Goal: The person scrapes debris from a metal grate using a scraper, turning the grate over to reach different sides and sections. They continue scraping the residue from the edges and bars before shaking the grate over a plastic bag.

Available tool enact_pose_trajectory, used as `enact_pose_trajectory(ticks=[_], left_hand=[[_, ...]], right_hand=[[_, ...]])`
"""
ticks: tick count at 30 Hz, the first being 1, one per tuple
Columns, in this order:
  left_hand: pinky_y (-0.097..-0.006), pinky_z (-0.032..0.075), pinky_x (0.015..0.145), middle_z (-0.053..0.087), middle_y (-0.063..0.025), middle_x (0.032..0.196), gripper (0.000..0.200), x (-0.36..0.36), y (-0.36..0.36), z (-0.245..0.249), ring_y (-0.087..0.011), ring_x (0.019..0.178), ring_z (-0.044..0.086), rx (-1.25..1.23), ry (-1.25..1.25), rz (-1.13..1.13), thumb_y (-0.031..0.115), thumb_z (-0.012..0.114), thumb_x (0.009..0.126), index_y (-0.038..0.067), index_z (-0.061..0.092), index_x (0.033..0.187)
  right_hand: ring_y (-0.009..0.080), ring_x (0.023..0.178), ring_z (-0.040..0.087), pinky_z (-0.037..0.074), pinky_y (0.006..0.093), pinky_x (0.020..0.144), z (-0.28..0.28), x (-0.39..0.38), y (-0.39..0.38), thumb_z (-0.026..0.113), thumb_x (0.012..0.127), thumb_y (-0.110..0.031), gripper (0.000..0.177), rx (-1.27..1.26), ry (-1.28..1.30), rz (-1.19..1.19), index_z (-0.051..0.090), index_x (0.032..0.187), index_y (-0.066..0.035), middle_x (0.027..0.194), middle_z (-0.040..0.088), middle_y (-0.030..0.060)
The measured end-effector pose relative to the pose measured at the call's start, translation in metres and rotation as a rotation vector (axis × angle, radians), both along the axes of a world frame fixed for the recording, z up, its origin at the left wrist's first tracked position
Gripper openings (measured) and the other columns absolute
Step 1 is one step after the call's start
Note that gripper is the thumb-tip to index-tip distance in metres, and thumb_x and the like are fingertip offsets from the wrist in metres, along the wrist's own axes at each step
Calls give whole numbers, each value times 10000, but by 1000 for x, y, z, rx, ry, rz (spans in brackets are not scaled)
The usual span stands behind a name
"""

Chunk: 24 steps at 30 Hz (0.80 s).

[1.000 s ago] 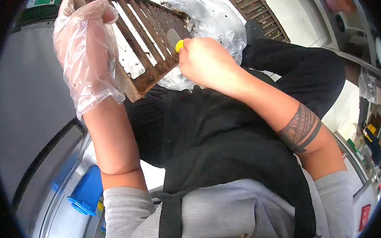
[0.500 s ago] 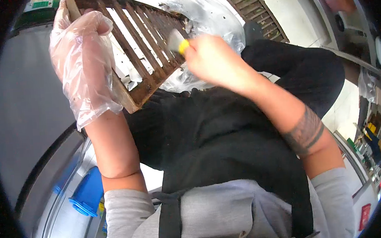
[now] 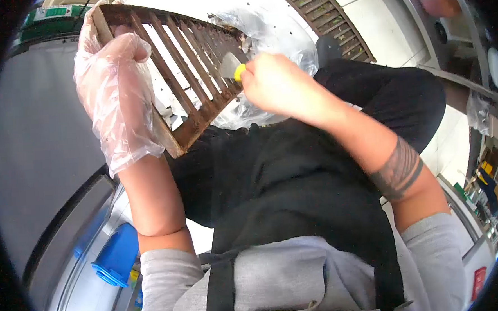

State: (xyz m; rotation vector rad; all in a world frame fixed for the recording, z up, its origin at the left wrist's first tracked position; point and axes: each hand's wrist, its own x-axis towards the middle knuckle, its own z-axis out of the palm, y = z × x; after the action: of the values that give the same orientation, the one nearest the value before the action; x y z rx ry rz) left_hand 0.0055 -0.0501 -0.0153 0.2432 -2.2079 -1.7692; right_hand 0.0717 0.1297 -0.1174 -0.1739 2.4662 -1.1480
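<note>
My left hand (image 3: 118,78), in a clear plastic glove, grips the near end of a dirty brown slatted grate (image 3: 187,113) and keeps it tilted up. Bare, my right hand (image 3: 273,84) is closed round the yellow handle of a scraper (image 3: 230,66). The scraper's flat metal blade lies against the slats near the grate's right side. Under and beyond the grate spreads a clear plastic bag (image 3: 276,33) with dark bits of debris on it.
A second slatted grate (image 3: 332,16) lies on the white tiled floor (image 3: 373,8) at the upper right. To the left stands a grey panel (image 3: 39,121), with a blue plastic container (image 3: 116,255) below it. Metal shelving (image 3: 453,71) runs along the right.
The grate and my left hand have shifted slightly down and to the right in view. My right hand still holds the scraper at the slats, its blade now less blurred.
</note>
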Motion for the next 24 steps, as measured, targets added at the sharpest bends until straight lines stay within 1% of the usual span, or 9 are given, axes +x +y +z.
enact_pose_trajectory(ticks=[3,5,9,11,12,14,18,21,24], left_hand=[[-233,515,845,688,-106,1162,659,7,5,7,-166,1019,670,55,-40,-22,-34,541,722,40,646,1368],[-248,494,947,669,-121,1204,673,7,3,13,-189,1131,649,-135,-219,-26,-41,530,716,30,634,1378],[-247,504,909,677,-111,1182,668,4,5,10,-178,1082,657,-171,-162,30,-33,533,717,47,644,1371],[-250,506,883,684,-91,1149,656,2,5,1,-164,1039,649,74,-25,-13,-19,543,720,59,657,1361],[-250,506,883,684,-91,1149,656,5,3,2,-164,1039,649,66,-40,-19,-19,543,720,59,657,1361],[-259,493,956,660,-104,1195,669,6,5,12,-182,1119,641,-154,-156,-52,-43,531,716,31,639,1373],[-260,493,968,656,-101,1184,669,5,6,7,-185,1119,645,-60,-102,9,-49,529,719,17,630,1377],[-255,498,952,663,-100,1182,666,5,-2,3,-180,1098,649,-22,-60,-41,-44,533,723,25,633,1379],[-261,502,951,656,-109,1207,663,8,8,12,-176,1108,643,-107,-152,-57,-45,530,729,26,631,1381]], right_hand=[[502,807,698,563,553,785,-8,-20,-6,528,919,-177,344,0,74,-27,714,813,93,814,666,351],[500,809,700,563,553,789,-4,-39,-16,526,920,-177,347,10,51,-39,714,818,97,810,663,353],[489,803,701,563,549,773,-9,-17,-6,527,912,-165,339,47,31,37,709,815,105,798,654,357],[482,795,699,564,543,749,-6,-16,-10,541,893,-157,318,69,81,-48,713,812,99,794,657,349],[480,790,700,565,541,741,-10,-28,-13,550,885,-155,309,54,101,-15,717,812,95,797,662,343],[482,779,699,568,537,727,-14,-55,-25,565,874,-163,305,25,58,-6,722,813,91,802,674,326],[478,804,704,566,540,754,3,-40,-11,559,873,-175,315,69,92,56,722,815,88,806,672,333],[473,816,709,564,542,767,-4,-39,-1,563,883,-201,338,57,130,125,729,835,90,802,671,335],[457,842,725,573,519,809,0,-81,-11,559,889,-215,359,40,115,13,739,891,96,827,685,334]])
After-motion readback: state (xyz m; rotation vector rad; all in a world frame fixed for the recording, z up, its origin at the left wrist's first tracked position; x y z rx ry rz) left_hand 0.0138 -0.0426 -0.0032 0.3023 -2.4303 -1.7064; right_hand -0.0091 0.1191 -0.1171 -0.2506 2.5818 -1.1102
